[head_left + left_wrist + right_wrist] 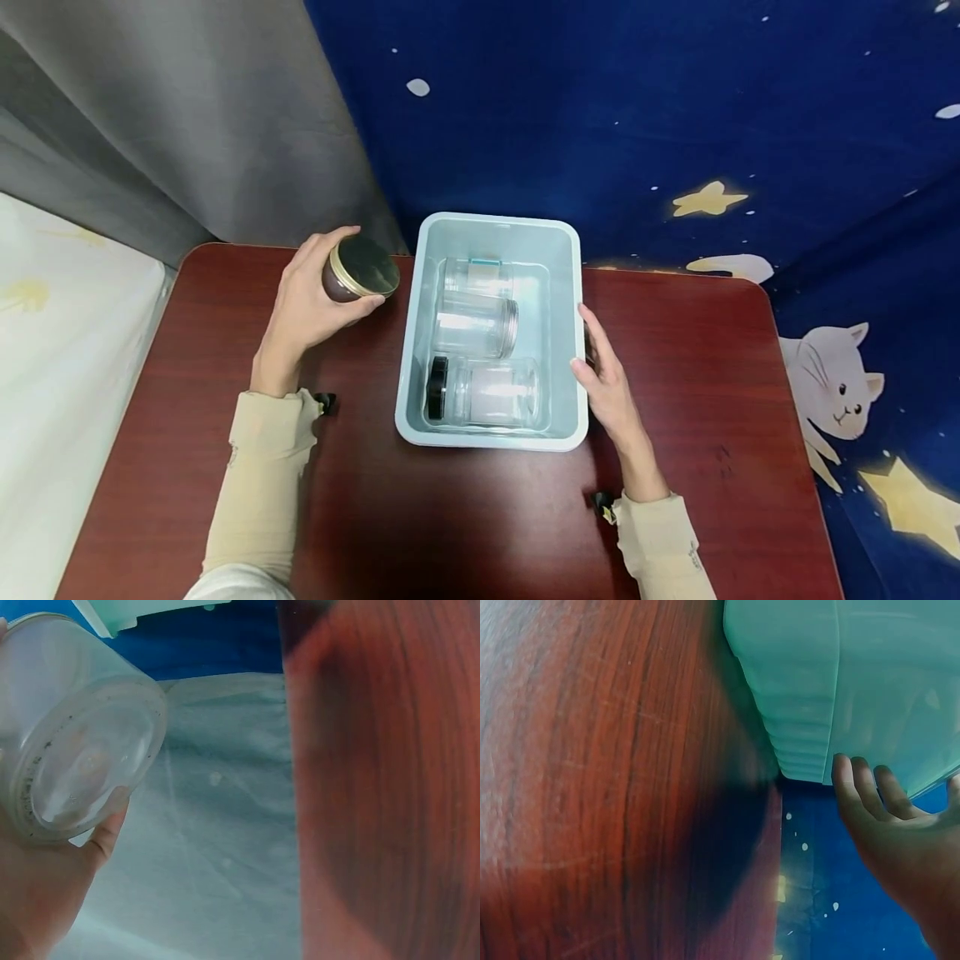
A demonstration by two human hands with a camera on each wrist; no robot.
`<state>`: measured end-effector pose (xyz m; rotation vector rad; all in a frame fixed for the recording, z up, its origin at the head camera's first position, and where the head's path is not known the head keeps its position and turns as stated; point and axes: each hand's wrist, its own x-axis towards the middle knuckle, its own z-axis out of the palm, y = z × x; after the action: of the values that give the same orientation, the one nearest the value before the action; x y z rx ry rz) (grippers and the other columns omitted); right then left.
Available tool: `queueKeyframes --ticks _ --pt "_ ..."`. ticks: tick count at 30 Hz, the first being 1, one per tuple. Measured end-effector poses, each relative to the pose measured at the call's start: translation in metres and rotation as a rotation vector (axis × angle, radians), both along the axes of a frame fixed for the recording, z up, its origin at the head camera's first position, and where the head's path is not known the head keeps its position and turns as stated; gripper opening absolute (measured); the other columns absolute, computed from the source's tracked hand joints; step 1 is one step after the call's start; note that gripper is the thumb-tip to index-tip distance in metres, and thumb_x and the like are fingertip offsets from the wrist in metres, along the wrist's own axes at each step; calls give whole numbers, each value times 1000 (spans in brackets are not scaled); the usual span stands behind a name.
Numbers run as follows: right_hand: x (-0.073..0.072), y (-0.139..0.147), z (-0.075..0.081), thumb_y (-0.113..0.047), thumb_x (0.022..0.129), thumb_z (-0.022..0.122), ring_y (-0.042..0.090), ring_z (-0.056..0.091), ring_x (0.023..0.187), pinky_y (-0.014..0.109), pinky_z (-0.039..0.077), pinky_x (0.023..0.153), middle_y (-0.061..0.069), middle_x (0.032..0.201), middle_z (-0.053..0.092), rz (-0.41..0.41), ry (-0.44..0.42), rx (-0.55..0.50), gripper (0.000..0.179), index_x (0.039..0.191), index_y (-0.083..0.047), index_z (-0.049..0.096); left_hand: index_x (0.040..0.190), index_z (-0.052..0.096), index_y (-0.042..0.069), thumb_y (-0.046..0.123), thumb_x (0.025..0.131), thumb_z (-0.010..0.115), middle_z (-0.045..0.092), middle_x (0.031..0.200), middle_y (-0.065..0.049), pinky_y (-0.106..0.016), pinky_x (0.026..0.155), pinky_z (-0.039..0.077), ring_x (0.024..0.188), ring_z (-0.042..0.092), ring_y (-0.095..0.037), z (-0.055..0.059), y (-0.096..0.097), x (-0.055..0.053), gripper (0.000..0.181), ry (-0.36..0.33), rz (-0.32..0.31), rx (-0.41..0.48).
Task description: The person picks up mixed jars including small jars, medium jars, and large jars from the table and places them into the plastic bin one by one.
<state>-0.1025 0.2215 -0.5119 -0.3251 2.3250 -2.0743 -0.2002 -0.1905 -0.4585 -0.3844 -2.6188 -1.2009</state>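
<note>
My left hand point(300, 304) grips a round jar point(341, 286) with a gold-rimmed, dark-topped lid point(367, 265), to the left of a pale blue plastic bin point(564, 333). In the left wrist view the jar's clear base point(94, 761) faces the camera, with a thumb along its edge. The right hand point(609, 385) is at the bin's right side, thumb at the rim and fingers by the outer wall point(900, 682). Inside the bin lie a black-lidded clear jar point(498, 392), a clear jar with a silvery neck point(472, 325) and another clear container point(459, 277) at the far end.
The bin stands on a dark red wooden table point(480, 517), close to its far edge. Behind that edge hang a grey curtain point(225, 108) and a blue curtain point(600, 117) with stars and a cat. White fabric point(60, 375) hangs along the left.
</note>
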Motion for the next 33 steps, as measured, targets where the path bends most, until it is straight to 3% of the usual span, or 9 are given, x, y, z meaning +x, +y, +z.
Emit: queueKeyframes --ticks 2,9,16,20,23,27,33 --pt "2 -1 5 10 94 47 22 30 143 25 32 107 13 160 27 -7 -10 1 71 158 -10 24 142 51 41 37 62 92 59 125 1 -47 85 43 111 52 -19 3 2 -2 90 0 -17 -9" --pt "6 -7 29 8 95 47 28 29 144 23 30 108 18 160 27 -2 -4 21 67 157 -2 23 143 52 31 34 62 92 57 132 2 -46 90 43 114 53 -20 12 3 -4 91 7 -28 6" --pt "5 -8 31 8 94 47 28 30 143 24 31 107 16 159 29 -12 -4 25 68 157 -4 25 141 54 29 34 61 92 58 132 4 -43 91 43 115 54 -19 22 6 -5 88 19 -40 6" --pt "6 -7 29 9 94 47 22 33 141 23 32 106 17 159 29 -11 -12 22 68 157 -4 24 141 55 26 34 62 92 60 129 4 -41 92 44 113 55 -18 29 11 -8 88 39 -71 -12" --pt "7 -7 27 8 94 47 18 34 140 23 32 106 18 159 29 -12 -13 24 68 157 -4 24 143 53 29 35 63 92 59 132 5 -40 93 44 114 55 -17 35 16 -12 88 42 -103 -19" --pt "7 -7 27 8 94 47 22 32 141 23 32 107 18 159 28 -17 -8 25 68 157 -4 25 144 50 33 35 64 91 58 134 5 -41 92 45 113 56 -17 42 24 -17 90 30 -130 -3" --pt "6 -7 27 9 94 47 28 27 145 24 28 110 17 160 27 -9 -5 23 68 157 -4 25 139 52 29 37 63 92 60 128 3 -43 88 46 107 57 -17 46 32 -19 86 26 -143 -5"
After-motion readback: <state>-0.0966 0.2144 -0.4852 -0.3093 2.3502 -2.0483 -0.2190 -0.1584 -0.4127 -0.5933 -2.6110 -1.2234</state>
